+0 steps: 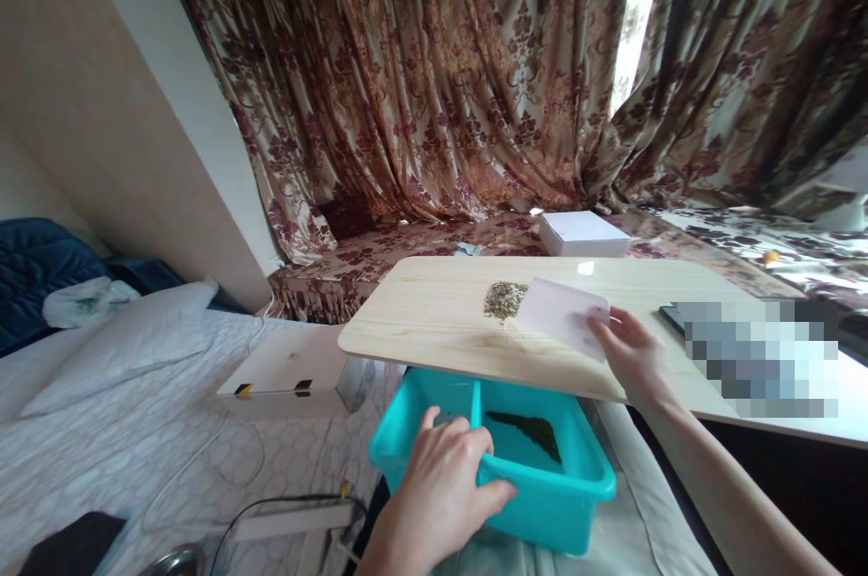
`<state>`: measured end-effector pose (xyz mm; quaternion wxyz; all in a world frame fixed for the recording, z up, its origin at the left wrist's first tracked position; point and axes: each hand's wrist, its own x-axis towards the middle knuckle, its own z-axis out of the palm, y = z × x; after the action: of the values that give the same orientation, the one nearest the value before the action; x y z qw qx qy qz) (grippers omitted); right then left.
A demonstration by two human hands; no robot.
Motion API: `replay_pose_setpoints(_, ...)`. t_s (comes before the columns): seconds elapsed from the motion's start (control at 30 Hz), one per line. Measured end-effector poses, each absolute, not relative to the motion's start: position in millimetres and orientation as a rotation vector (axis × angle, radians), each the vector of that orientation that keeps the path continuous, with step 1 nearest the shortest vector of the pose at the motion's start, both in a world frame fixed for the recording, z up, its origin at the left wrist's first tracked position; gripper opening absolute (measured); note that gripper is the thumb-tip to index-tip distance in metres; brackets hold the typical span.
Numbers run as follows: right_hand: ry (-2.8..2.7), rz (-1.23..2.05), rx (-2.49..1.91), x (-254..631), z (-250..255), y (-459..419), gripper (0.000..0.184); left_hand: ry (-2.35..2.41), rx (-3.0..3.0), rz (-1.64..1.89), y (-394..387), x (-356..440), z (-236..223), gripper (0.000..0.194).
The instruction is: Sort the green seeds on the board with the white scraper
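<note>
My right hand (630,345) pinches a thin white plastic sheet (560,314) by its right end, thumb on top. The sheet is tilted over the wooden tabletop (420,305), its far-left edge beside a small pile of mixed green and pale grains (503,299). In front of the table, my left hand (451,467) grips a turquoise bin (542,508) at the front rim near its divider, thumb outside and fingers inside. A dark green heap of grains (533,433) lies in the bin's right compartment. My hand hides much of the left compartment.
A flat, blurred-out device (759,359) lies on the table's right side. Behind the table is a white box (584,233) before patterned curtains. To the left, a larger white box (291,368), cables and a power strip (291,522) lie on the bed, with a metal bowl (174,561) nearby.
</note>
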<state>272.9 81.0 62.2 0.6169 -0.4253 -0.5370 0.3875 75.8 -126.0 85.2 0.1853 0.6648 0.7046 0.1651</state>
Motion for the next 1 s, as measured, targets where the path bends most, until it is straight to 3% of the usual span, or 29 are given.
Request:
replay_pose_setpoints(0.27, -1.246, 0.982, -0.917, 252, 57, 95, 0.051, 1.921, 1.916, 0.467, -124, 81, 78, 0.020)
replay_pose_setpoints(1.0, -1.381, 0.958, -0.836, 232, 66, 100, 0.036, 1.953, 1.862, 0.475, -126, 75, 81, 0.015)
